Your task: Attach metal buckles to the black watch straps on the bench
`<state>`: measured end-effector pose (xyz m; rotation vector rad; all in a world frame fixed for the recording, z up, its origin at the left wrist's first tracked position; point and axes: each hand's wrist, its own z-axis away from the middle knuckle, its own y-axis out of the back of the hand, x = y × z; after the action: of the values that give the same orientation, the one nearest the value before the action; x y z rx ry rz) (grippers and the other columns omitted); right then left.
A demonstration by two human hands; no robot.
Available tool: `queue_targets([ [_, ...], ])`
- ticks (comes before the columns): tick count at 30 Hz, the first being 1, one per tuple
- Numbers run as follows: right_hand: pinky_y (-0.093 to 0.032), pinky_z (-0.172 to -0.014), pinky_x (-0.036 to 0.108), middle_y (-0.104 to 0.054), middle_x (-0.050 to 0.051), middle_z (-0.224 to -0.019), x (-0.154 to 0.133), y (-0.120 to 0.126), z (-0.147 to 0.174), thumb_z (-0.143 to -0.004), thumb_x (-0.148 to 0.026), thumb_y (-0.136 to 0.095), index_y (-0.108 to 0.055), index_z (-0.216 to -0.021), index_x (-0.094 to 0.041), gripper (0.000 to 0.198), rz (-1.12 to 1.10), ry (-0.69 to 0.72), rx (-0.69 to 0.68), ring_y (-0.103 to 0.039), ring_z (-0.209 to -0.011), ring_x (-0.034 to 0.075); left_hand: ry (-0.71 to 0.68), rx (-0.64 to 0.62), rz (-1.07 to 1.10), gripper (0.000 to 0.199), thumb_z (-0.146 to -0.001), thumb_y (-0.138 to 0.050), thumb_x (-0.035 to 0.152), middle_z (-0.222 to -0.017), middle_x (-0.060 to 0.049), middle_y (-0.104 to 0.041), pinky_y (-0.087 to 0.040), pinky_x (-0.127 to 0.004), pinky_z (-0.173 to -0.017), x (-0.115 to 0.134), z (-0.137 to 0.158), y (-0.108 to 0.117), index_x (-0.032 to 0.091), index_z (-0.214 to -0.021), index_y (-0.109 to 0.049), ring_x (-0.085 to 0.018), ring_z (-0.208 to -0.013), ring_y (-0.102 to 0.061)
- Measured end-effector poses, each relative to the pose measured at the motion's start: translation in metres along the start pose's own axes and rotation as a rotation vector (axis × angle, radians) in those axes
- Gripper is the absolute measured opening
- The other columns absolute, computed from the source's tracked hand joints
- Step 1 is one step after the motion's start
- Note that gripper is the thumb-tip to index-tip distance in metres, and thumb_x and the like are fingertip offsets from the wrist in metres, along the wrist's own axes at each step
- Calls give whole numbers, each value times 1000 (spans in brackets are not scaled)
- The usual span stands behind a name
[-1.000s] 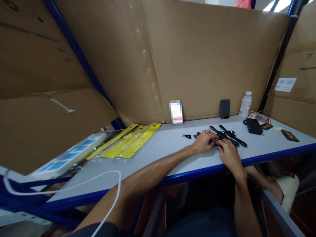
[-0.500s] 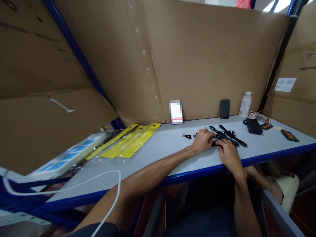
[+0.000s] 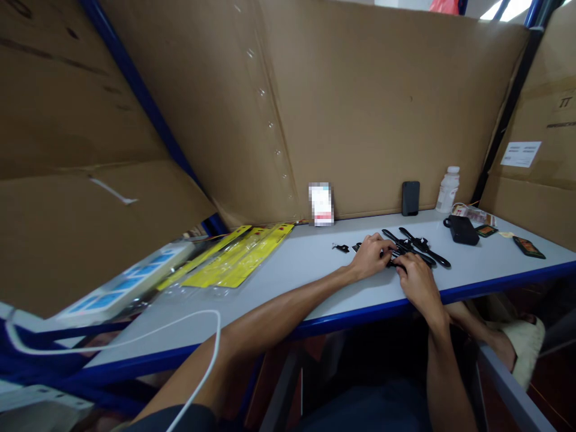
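Close to the table's front edge, both my hands are at a black two-handled spokeshave [image 3: 396,254], mostly covered by the fingers. My left hand [image 3: 371,257] is closed at its left end and middle, with the fingers bent. My right hand [image 3: 417,277] wraps its fingers round the right handle. Just behind lie two more black spokeshaves [image 3: 420,242], side by side and slanting, with bright metal parts at their middles. To the left of my left hand rests a small black and metal part [image 3: 341,248], apart from the fingers.
Yellow-backed clear packages [image 3: 256,258] lie on the left, beside a white tray with blue patches [image 3: 135,277]. A propped phone [image 3: 410,199], a bottle [image 3: 447,191], and a black case [image 3: 463,230] stand at the right. Cardboard [image 3: 360,108] walls the back. A white cable [image 3: 135,342] hangs in front.
The fingers of my left hand have shifted slightly on the spokeshave, the forefinger reaching further right. My right hand stays in nearly the same place.
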<state>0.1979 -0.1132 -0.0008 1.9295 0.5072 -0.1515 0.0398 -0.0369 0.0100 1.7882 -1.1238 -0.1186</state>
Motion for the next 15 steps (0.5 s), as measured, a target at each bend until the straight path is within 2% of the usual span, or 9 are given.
queue_targets([
  [5,-42,-102,34,-71,10,-116,-1,1,0,-97,-12,-48,-75,-115,-18,33,-27,-2,4,-60,-114,26,67,67,-84,30,-90,-53,10,-88,-7,-74,-46,-43,-96,-5,0,-2,20,-105,-77,-26,-100,-62],
  [8,-41,-103,33,-72,10,-116,0,0,0,-97,-12,-48,-74,-115,-17,32,-19,0,3,-59,-114,26,20,51,13,32,-90,-53,10,-92,-6,-76,-48,-39,-95,-8,-1,-1,19,-109,-76,-24,-99,-62],
  [11,-41,-103,33,-72,10,-117,2,-1,0,-97,-12,-48,-74,-116,-17,33,-6,7,0,-59,-115,26,-24,19,116,37,-85,-53,5,-87,-2,-77,-49,-37,-96,-9,-2,0,20,-110,-76,-22,-97,-62],
  [15,-41,-103,33,-72,9,-118,3,-2,0,-97,-12,-48,-74,-117,-18,33,-15,13,-5,-59,-115,25,21,37,131,40,-83,-53,5,-82,-1,-76,-49,-36,-94,-5,-2,0,22,-109,-78,-22,-94,-62],
])
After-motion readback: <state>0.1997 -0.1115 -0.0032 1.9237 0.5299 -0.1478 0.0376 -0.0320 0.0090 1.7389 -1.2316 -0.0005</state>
